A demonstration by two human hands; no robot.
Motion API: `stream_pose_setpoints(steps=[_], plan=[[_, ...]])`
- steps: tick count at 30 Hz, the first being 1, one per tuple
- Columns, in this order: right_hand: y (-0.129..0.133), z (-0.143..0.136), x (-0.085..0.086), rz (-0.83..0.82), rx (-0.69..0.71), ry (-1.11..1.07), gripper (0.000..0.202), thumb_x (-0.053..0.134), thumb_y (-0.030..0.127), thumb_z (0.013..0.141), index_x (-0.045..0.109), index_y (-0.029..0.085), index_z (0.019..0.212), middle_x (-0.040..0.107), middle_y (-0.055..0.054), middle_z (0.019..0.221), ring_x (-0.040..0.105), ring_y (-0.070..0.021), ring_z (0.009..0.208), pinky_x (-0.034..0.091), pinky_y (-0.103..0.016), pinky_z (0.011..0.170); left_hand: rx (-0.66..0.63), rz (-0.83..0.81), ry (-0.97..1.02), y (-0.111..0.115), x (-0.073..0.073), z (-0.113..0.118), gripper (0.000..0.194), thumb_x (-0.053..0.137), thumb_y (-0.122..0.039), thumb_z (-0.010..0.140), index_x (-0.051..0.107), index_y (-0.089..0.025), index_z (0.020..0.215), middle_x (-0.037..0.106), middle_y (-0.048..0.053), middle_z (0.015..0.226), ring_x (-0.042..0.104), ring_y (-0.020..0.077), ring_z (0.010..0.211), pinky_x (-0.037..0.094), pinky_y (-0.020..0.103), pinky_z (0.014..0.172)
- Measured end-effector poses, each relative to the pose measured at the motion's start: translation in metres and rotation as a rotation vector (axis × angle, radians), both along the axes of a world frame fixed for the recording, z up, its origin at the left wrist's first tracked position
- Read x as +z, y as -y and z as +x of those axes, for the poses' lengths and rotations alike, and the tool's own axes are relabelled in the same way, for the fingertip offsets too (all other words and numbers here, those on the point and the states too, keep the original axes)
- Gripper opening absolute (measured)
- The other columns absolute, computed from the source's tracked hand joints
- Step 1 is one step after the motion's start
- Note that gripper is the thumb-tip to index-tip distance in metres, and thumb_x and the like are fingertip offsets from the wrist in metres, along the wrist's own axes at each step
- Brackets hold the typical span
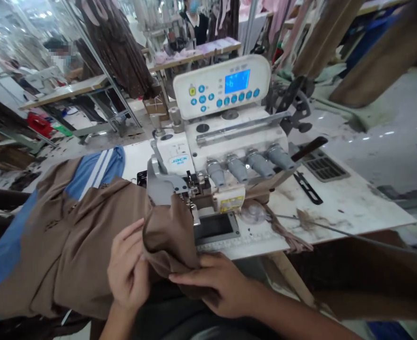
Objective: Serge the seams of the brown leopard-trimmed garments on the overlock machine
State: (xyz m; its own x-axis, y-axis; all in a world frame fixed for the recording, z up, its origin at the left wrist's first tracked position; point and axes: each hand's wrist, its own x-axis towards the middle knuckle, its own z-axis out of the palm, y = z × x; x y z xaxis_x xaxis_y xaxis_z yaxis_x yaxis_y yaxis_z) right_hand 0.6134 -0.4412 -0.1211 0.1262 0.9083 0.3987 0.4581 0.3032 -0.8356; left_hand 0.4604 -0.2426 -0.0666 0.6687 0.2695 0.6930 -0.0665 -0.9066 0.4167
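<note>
A white sewing machine [229, 127] with a lit blue screen stands on the white table. Brown fabric [174, 231] rises in a fold at its presser foot and needle area. My left hand [128, 264] grips the left edge of this fold, fingers bent against the cloth. On the right side, my right hand [222, 283] pinches the lower part of the fold between thumb and fingers. A larger spread of brown cloth [88, 250] lies to the left, with a blue section [91, 172] carrying white stripes.
The table [364, 208] holds a black slotted part [308, 188], a vent grille [325, 165], and thread scraps. A thin rod [336, 230] crosses its right front edge. People sit at machines behind, near hanging garments [116, 42].
</note>
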Motion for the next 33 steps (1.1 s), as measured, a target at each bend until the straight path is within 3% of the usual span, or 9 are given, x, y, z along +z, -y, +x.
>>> stream_pose_setpoints(steps=[3,7,10,16,20,23,26,30,33], plan=[[0.001,-0.001,-0.006,-0.008,-0.027,-0.065,0.057,0.062,0.010,0.090,0.067,0.032,0.142,0.075,-0.004,0.111,0.074,-0.0185,0.090,0.057,-0.024,0.078,0.082,-0.201,-0.176,-0.008,0.031,0.016,0.030,0.052,-0.025,0.102,0.069,-0.026,0.127,0.070,0.006,0.111,0.065,0.0221,0.098,0.050,0.038,0.090],[0.001,0.000,-0.004,-0.019,-0.048,-0.097,0.058,0.059,0.006,0.087,0.070,0.030,0.138,0.075,-0.005,0.106,0.073,-0.0196,0.087,0.056,-0.025,0.075,0.095,-0.210,-0.601,-0.022,0.077,0.057,0.064,0.077,-0.042,0.086,0.056,-0.028,0.145,0.068,0.005,0.124,0.063,0.0195,0.085,0.050,0.031,0.074],[0.004,0.000,0.000,-0.042,-0.039,-0.106,0.053,0.059,0.004,0.086,0.073,0.028,0.131,0.074,-0.006,0.107,0.072,-0.0210,0.092,0.055,-0.026,0.077,-0.085,-0.238,-0.778,-0.028,0.096,0.071,0.028,0.070,-0.030,0.091,0.069,-0.028,0.118,0.070,0.002,0.107,0.065,0.0199,0.091,0.048,0.029,0.075],[0.013,-0.001,0.003,-0.016,-0.088,-0.122,0.054,0.061,0.007,0.088,0.073,0.031,0.135,0.068,-0.007,0.107,0.069,-0.0198,0.089,0.053,-0.025,0.073,-0.275,-0.385,-0.461,-0.027,0.081,0.041,0.027,0.061,-0.011,0.093,0.053,-0.020,0.069,0.060,0.003,0.091,0.059,0.0135,0.084,0.046,0.024,0.074],[0.010,0.001,0.006,0.040,-0.062,-0.117,0.035,0.062,0.017,0.095,0.079,0.027,0.124,0.064,-0.005,0.091,0.065,-0.0168,0.074,0.050,-0.024,0.063,-0.159,-0.569,-0.364,-0.027,0.059,0.043,0.016,0.075,-0.018,0.089,0.059,-0.022,0.086,0.060,0.000,0.087,0.059,0.0115,0.077,0.047,0.020,0.067],[0.005,0.002,0.011,0.086,-0.136,-0.183,0.032,0.061,0.016,0.098,0.077,0.025,0.124,0.068,-0.009,0.114,0.070,-0.0192,0.096,0.056,-0.027,0.081,-0.053,-0.615,-0.282,-0.029,0.047,0.059,0.024,0.079,-0.020,0.085,0.063,-0.024,0.103,0.064,-0.001,0.093,0.060,0.0106,0.076,0.046,0.019,0.064],[0.011,0.000,0.017,0.160,-0.357,-0.120,0.024,0.063,0.020,0.100,0.078,0.025,0.118,0.060,-0.013,0.141,0.063,-0.0261,0.124,0.052,-0.038,0.102,0.010,-0.449,-0.183,-0.036,0.044,0.059,0.023,0.076,-0.020,0.088,0.068,-0.025,0.109,0.068,0.001,0.101,0.064,0.0136,0.088,0.051,0.024,0.078],[0.031,0.002,0.024,0.271,-0.201,-0.013,0.021,0.067,0.039,0.101,0.074,0.024,0.087,0.072,-0.008,0.117,0.067,-0.0236,0.106,0.053,-0.038,0.093,-0.057,-0.123,-0.057,-0.035,0.055,0.022,0.022,0.073,-0.010,0.088,0.072,-0.025,0.104,0.071,0.005,0.104,0.061,0.0220,0.117,0.048,0.038,0.105],[0.029,0.000,0.031,0.208,-0.279,-0.107,0.019,0.072,0.043,0.098,0.073,0.025,0.103,0.072,-0.008,0.118,0.067,-0.0242,0.109,0.053,-0.038,0.096,-0.251,-0.101,-0.039,-0.017,0.072,-0.002,0.028,0.066,-0.005,0.090,0.068,-0.025,0.110,0.073,0.005,0.099,0.065,0.0225,0.108,0.052,0.043,0.104]])
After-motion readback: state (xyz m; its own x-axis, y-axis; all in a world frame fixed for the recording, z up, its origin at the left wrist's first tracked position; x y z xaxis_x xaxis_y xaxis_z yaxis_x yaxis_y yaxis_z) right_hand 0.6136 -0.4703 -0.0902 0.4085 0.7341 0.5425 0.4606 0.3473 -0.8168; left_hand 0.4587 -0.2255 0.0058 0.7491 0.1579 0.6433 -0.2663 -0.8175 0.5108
